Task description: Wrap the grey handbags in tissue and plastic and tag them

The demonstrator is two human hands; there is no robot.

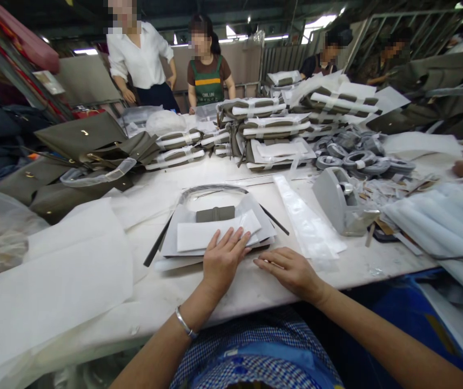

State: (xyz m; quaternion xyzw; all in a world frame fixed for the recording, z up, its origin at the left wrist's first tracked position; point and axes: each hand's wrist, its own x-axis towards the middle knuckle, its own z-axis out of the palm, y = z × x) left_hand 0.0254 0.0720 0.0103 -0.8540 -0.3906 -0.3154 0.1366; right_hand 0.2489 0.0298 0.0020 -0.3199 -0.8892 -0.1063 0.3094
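My left hand [223,258] lies flat with fingers stretched out, pressing on a folded white paper sheet [199,235] that wraps an olive-grey bag part [215,214]. A dark curved handle [215,189] arcs over the bundle. My right hand [290,270] rests palm down on the white table [255,292] just right of the bundle, fingers together and extended toward its lower edge. A thin dark strip [157,244] lies at the bundle's left.
A grey tape dispenser [342,202] stands to the right beside a clear plastic strip [306,221]. Stacks of wrapped olive bags [272,129] and rolled straps [356,156] fill the far side. White sheets [53,281] lie left. Several people stand behind the table.
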